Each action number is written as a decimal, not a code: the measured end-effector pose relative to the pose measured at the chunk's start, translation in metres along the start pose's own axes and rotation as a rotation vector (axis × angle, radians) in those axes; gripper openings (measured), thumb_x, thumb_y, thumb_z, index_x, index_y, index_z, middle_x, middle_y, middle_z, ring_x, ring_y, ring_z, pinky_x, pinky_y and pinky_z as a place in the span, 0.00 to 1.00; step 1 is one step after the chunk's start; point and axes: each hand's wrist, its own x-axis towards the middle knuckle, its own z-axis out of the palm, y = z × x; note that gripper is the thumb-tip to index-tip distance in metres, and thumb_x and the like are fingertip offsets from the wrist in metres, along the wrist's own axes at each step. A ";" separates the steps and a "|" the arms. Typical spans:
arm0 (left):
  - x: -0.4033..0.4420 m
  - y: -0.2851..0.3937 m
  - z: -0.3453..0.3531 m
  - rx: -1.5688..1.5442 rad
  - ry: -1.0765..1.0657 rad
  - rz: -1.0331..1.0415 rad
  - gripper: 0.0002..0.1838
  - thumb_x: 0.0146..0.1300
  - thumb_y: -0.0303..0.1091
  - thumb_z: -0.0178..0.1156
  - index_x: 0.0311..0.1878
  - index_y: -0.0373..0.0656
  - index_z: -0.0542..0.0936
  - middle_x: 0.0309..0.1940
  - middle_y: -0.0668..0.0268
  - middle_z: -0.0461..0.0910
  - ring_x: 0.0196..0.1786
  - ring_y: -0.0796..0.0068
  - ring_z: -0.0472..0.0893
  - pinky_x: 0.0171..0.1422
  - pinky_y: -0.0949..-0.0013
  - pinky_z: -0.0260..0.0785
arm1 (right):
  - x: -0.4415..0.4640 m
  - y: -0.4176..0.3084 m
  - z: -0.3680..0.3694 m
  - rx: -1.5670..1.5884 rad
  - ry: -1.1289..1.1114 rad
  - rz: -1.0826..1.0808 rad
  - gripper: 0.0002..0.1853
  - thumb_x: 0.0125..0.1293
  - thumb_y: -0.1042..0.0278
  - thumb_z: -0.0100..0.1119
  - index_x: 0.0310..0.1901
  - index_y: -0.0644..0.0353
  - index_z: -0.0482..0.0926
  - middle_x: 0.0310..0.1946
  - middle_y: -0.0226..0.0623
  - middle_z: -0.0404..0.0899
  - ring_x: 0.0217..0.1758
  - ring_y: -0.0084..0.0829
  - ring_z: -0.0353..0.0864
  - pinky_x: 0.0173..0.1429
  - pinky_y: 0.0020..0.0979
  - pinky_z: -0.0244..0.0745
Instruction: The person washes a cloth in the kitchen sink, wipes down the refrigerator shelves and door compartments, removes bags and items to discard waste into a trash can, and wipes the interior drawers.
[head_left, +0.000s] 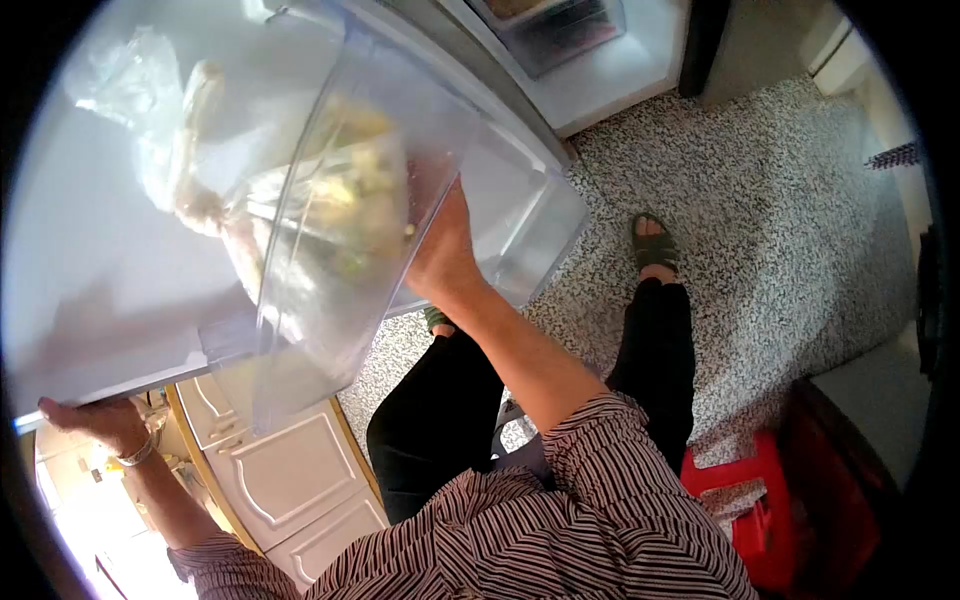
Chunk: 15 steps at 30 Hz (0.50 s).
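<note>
A white refrigerator door (100, 300) fills the upper left, its lower edge resting in my left hand (105, 425). The thumb lies along that edge, and the fingers curl behind it. A clear plastic door bin (330, 390) juts out from the door. Inside sits a knotted clear plastic bag (200, 210) with pale yellow pieces in it, blurred through the bin wall. My right hand (445, 245) reaches in at the bin's right side, against the bag's contents. Its fingers are mostly hidden behind the plastic and the bag.
Another clear bin (535, 235) is farther along the door. A clear container (560, 35) stands inside the refrigerator at the top. Cream cabinets (290, 470) are at lower left. A red plastic item (760, 500) sits on the speckled floor (770, 230) at lower right.
</note>
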 end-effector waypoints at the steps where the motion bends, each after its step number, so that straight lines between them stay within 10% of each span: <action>1: -0.002 0.002 -0.001 -0.001 -0.003 -0.003 0.40 0.65 0.68 0.44 0.63 0.39 0.69 0.60 0.59 0.71 0.66 0.62 0.69 0.69 0.56 0.65 | 0.000 -0.020 0.003 -0.243 -0.021 -0.179 0.23 0.54 0.75 0.67 0.52 0.59 0.72 0.44 0.42 0.72 0.51 0.40 0.73 0.53 0.41 0.72; 6: -0.006 0.013 0.004 0.069 0.099 0.052 0.41 0.65 0.68 0.42 0.63 0.38 0.71 0.63 0.60 0.71 0.66 0.63 0.70 0.68 0.54 0.66 | 0.019 0.013 -0.075 -0.790 0.255 -0.260 0.23 0.54 0.75 0.68 0.51 0.60 0.71 0.47 0.46 0.72 0.52 0.48 0.72 0.55 0.43 0.70; 15: -0.025 0.025 0.028 0.150 0.100 0.096 0.38 0.64 0.66 0.40 0.58 0.39 0.76 0.58 0.59 0.76 0.60 0.63 0.77 0.59 0.53 0.77 | 0.018 0.096 -0.205 -1.008 0.390 0.360 0.20 0.58 0.74 0.65 0.51 0.61 0.69 0.45 0.46 0.75 0.52 0.48 0.76 0.55 0.44 0.70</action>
